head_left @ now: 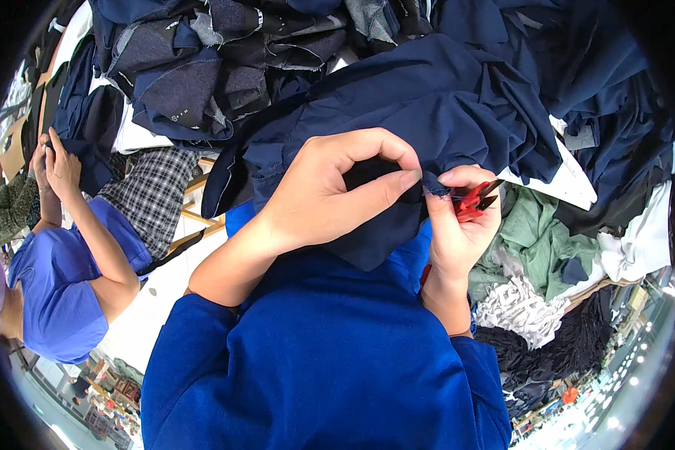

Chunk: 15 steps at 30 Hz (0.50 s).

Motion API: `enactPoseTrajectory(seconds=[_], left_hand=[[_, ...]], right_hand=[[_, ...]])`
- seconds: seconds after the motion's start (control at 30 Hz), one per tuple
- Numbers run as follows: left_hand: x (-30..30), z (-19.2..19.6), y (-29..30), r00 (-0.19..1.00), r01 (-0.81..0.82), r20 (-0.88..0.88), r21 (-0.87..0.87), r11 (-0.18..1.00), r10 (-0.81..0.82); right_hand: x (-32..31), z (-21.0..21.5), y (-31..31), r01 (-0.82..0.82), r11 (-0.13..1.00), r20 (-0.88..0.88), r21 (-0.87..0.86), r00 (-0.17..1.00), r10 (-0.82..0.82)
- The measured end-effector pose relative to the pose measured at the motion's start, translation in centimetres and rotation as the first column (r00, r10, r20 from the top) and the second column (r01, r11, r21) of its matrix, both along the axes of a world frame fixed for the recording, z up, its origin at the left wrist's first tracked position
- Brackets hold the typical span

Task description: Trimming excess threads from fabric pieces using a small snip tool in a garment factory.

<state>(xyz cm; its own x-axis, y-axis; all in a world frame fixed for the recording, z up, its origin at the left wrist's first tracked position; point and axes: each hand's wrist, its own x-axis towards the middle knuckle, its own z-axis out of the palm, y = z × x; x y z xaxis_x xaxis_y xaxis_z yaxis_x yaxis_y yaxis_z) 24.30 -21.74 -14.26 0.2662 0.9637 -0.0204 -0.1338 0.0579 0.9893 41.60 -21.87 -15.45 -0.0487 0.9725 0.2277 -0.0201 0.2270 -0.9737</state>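
Two hands are observed at one navy garment (pixel 397 97), spread beneath and beyond them. By the right hand (pixel 457 229), a folded edge is pinched; one red tool (pixel 469 204) with dark tips is held in the same hand. At the left hand (pixel 319 184), thumb and forefinger are brought close together beside that edge; grip cannot be told. Pale marks, not legible, are borne by dark fabric pieces (pixel 176 75) beyond it.
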Motion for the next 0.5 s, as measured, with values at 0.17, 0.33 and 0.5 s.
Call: enactPoseTrajectory(seconds=[0.17,0.33,0.5], left_hand=[[0.8,0.7,0.0,0.989,-0.134,0.064,0.0,0.991,0.134],[1.0,-0.2,0.0,0.968,-0.25,0.049,0.11,0.962,0.246],[1.3,-0.4,0.0,0.956,-0.294,0.035,0.171,0.94,0.293]], right_hand=[[0.3,-0.1,-0.2,0.049,0.98,-0.066,-0.192,0.996,-0.063],[0.5,-0.1,-0.4,0.093,0.985,-0.294,-0.145,0.947,-0.132],[1.4,1.1,-2.0,-0.105,0.988,-0.114,-0.111,0.989,0.093]])
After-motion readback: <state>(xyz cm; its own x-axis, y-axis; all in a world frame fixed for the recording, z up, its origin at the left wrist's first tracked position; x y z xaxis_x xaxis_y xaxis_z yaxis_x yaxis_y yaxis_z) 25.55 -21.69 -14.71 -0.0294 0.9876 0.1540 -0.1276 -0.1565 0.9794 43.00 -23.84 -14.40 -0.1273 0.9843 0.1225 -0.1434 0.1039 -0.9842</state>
